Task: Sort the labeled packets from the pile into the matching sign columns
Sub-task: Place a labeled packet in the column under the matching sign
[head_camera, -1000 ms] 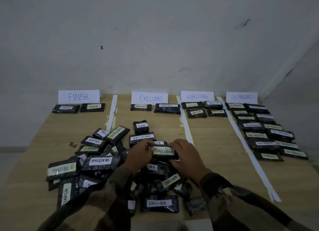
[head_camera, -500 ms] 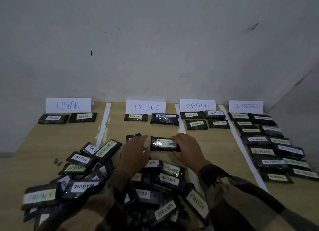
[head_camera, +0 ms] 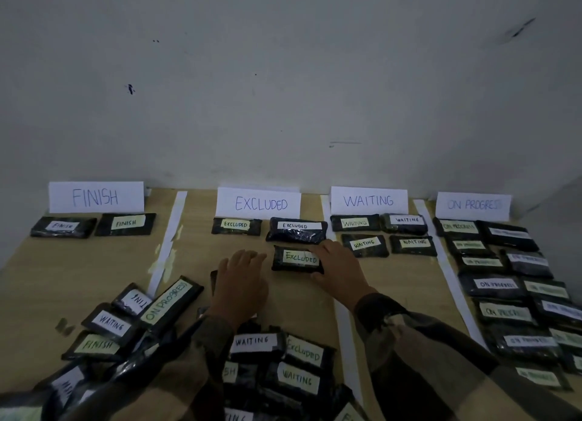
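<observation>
I list, farthest from the EXCLUDED sign [head_camera: 259, 203] first: unsorted pile [head_camera: 271, 361]; left hand [head_camera: 242, 283], fingers slack, holding nothing; right hand [head_camera: 339, 267] gripping the right end of an EXCLUDED packet [head_camera: 296, 259]; two placed packets [head_camera: 296, 231] between it and the sign.

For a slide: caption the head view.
Right hand grips an EXCLUDED packet in the column below the EXCLUDED sign; left hand open beside it.
</observation>
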The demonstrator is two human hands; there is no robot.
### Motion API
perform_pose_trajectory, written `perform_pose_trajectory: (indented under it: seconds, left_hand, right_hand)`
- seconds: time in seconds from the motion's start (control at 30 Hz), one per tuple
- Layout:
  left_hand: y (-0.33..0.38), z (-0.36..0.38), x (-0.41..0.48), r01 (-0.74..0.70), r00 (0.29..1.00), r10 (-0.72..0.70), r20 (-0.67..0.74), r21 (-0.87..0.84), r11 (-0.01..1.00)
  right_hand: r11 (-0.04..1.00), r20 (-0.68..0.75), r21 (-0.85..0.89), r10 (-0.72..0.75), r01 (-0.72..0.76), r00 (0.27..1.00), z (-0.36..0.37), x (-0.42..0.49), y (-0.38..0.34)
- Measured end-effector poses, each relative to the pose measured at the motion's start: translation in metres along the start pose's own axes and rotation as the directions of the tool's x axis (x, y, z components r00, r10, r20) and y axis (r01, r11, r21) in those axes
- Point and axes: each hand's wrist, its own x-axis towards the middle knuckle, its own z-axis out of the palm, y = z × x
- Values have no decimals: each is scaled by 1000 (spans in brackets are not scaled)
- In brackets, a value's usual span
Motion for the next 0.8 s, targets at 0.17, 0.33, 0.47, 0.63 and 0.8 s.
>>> perform_pose_trajectory:
  seconds: [0.17,0.33,0.47,0.63,0.8]
  left_hand:
    - [-1,6,13,12,1000,-13,26,17,1000]
    - [-5,11,18,29,999,-29,-14,5,1000]
    - [-10,11,17,23,999,-22,-50,6,1000]
    - [-17,2,5,30,989,-37,-141,-52,998]
    - [-26,-7,-17,81,978,-110,-180,-161,984]
  right_hand:
    - [1000,54,20,8,-9,999,6,16,8]
    - [999,62,-53,1,2,998,12,22,13]
    - [998,50,-68,9,-6,999,12,22,12]
    - [997,1,-74,0,0,1000,12,15,4]
    - [997,-79,-20,-76,74,994,9,5,-22]
